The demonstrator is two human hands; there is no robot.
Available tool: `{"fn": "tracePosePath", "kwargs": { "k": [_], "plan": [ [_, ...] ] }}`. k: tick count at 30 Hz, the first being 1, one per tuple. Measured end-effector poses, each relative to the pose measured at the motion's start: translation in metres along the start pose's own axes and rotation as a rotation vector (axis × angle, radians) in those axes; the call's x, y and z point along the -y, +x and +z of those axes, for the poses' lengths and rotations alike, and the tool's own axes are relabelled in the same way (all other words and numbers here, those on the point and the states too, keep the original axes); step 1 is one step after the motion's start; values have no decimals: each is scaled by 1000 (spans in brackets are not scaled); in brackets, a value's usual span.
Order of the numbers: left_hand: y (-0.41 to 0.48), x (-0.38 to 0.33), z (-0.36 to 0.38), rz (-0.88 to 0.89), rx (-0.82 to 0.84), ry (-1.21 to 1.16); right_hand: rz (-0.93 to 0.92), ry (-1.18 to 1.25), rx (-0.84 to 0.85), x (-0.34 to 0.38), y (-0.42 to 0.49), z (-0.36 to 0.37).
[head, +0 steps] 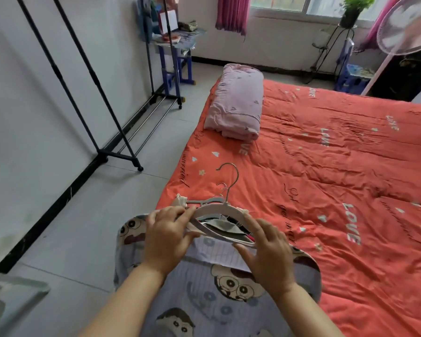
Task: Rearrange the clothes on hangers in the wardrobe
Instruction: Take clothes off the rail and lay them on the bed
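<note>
A pile of clothes on hangers lies at the near corner of the bed. On top is a pale blue garment (216,295) with cartoon faces, on a white hanger (212,211) whose metal hook (230,176) points away from me. My left hand (167,235) grips the hanger's left shoulder. My right hand (269,254) rests on its right shoulder with fingers spread. More hangers and grey and beige cloth show underneath. A black clothes rack (88,98) stands bare along the left wall.
The bed has an orange-red cover (326,166) with a folded pink quilt (237,103) at its far left. A blue desk (178,57), a plant stand (333,49) and a fan (406,30) stand at the back. Tiled floor lies between bed and rack.
</note>
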State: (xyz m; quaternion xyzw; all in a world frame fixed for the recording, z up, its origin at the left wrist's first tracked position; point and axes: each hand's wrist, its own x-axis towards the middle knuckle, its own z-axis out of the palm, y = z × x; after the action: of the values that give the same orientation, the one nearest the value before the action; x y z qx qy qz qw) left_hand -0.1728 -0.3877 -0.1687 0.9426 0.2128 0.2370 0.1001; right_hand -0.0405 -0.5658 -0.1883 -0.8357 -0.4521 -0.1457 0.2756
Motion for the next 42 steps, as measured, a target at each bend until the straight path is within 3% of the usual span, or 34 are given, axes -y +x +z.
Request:
{"fn": "tracePosePath", "kwargs": {
  "k": [2,7,13,15,23,30,36,42],
  "plan": [
    [14,6,32,-63,49,26,43,15,92,-19,10,28],
    [16,17,106,-351,382,127,261,-59,498,-58,13,93],
    [-26,20,136,-385,512,115,234,-34,685,-64,-28,117],
    [-35,22,133,-404,525,110,190,-42,652,-61,-32,116],
    [-53,29,78,-411,384,106,83,25,640,-11,-12,100],
    [-100,42,-40,-452,157,197,-150,41,633,98,8,65],
    [-223,54,-169,-670,26,339,-440,91,618,242,-23,25],
    [-411,22,-307,-967,-155,434,-762,230,653,408,-123,-29]
  ]
}}
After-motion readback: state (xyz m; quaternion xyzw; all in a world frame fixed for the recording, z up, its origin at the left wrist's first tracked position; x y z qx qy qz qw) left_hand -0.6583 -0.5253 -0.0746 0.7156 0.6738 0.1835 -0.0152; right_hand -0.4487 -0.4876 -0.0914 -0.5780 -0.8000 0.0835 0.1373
